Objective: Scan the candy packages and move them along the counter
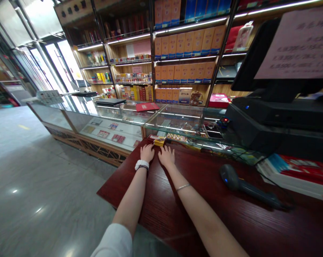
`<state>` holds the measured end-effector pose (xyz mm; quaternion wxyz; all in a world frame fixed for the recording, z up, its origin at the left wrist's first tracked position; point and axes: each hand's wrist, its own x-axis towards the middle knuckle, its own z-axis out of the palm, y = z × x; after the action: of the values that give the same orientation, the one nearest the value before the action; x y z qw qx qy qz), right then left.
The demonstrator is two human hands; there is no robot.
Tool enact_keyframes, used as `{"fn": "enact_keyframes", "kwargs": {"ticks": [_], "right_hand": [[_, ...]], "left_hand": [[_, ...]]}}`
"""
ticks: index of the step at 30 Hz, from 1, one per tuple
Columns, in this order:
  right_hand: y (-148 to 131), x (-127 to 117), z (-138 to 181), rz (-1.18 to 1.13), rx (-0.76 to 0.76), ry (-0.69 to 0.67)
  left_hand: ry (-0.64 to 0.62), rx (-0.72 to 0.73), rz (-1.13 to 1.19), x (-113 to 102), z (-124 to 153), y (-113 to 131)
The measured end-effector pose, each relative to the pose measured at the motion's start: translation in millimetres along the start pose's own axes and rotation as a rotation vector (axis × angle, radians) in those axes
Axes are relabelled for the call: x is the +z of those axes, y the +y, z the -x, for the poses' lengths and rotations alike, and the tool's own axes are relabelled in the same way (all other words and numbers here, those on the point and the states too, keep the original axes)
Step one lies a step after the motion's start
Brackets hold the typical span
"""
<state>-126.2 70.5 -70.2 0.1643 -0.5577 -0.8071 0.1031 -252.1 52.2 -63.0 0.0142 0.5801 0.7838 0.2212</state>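
yellow packs point(159, 142), black scanner point(251, 191) on reddish-brown table point(161, 207)

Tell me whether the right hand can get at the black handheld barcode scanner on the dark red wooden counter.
Likely yes: the bare right hand is at the same dark red wooden counter, and nothing appears to stand between it and the black handheld barcode scanner.

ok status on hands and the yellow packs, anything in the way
Left hand and right hand palms down, fingertips either side of yellow packs; firm grip not evident. Packs at table's far edge. Scanner off right, clear of hands.
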Motion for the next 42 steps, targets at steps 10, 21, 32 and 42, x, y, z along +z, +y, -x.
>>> {"fn": "enact_keyframes", "kwargs": {"ticks": [10, 21, 32, 42], "right_hand": [[2.3, -10.2, 4.0, -0.043, -0.031, 0.156], [0.2, 0.1, 3.1, -0.005, -0.077, 0.070], [-5.1, -4.9, 19.4, 0.085, -0.124, 0.123], [4.4, -46.9, 67.2, 0.107, -0.238, 0.150]], "left_hand": [[0.156, -0.033, -0.031, -9.9, 3.3, 10.8], [0.046, -0.002, -0.090, 3.8, 2.6, 14.5], [0.022, 0.001, -0.138, 0.0, 11.8, 17.8], [0.039, 0.145, -0.228, -25.0, 58.8, 27.1]]}}
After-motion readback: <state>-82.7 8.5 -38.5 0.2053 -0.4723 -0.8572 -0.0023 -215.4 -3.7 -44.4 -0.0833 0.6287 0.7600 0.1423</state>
